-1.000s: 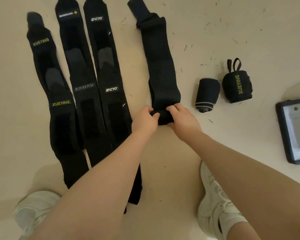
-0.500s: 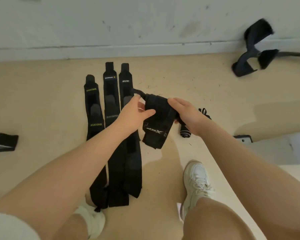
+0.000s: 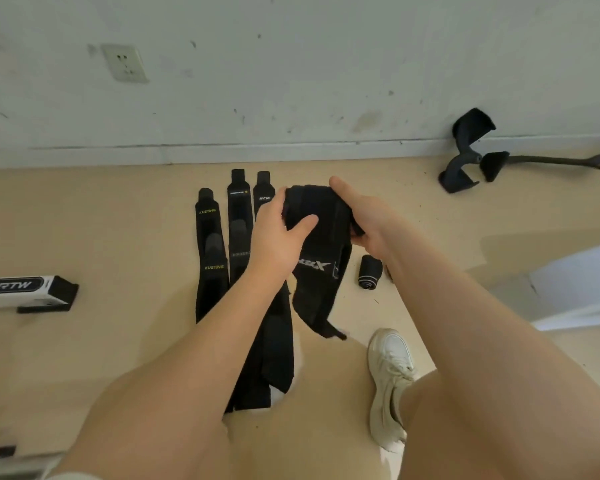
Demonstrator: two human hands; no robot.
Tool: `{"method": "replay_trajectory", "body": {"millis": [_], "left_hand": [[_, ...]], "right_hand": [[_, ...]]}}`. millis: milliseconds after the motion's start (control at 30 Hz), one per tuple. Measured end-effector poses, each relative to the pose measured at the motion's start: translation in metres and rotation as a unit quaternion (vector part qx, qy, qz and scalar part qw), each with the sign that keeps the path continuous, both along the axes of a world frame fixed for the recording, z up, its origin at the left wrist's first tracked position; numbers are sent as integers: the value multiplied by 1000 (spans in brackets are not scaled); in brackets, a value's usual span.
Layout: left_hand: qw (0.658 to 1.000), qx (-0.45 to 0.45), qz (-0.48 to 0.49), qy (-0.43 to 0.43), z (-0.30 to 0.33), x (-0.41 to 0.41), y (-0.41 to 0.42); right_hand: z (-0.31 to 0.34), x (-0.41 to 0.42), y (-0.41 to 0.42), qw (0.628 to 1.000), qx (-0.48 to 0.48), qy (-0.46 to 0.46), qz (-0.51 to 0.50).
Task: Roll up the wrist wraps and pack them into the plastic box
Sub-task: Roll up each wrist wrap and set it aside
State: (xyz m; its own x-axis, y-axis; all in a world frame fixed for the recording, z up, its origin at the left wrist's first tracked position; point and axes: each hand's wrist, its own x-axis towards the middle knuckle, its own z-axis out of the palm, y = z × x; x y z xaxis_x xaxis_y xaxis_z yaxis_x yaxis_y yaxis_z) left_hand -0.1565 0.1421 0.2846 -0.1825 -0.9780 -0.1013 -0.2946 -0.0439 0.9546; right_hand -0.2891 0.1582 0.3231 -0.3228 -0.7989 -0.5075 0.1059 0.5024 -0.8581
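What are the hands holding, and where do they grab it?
Both hands, left and right, grip one black wrist wrap at its top end; the rest hangs down.

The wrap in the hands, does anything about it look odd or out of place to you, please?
Yes. The wrap is lifted off the floor between the left hand and right hand, and it is not a tidy roll: its upper end is bunched and its tail hangs loose and twisted. Three flat wraps lie straight.
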Motion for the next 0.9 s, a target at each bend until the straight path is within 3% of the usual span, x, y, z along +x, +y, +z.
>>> {"method": "replay_trajectory", "body": {"millis": [100, 233, 433, 533, 700, 900], "left_hand": [[998, -26, -56, 5, 2, 6, 6], [984, -59, -149, -79, 8, 9, 1], [994, 23, -107, -23, 18, 12, -14], [990, 66, -126, -21, 21, 12, -18], [983, 118, -135, -32, 20, 13, -17], [987, 28, -158, -6, 23, 15, -10]], "right_hand": [[-5, 1, 8, 1000, 11, -1, -8], [-17, -9, 17, 997, 23, 74, 25], [-22, -25, 17, 971, -174, 82, 142], [-21, -31, 13, 955, -217, 134, 152], [-22, -32, 11, 957, -203, 153, 140], [-17, -30, 13, 978, -161, 90, 100]]}}
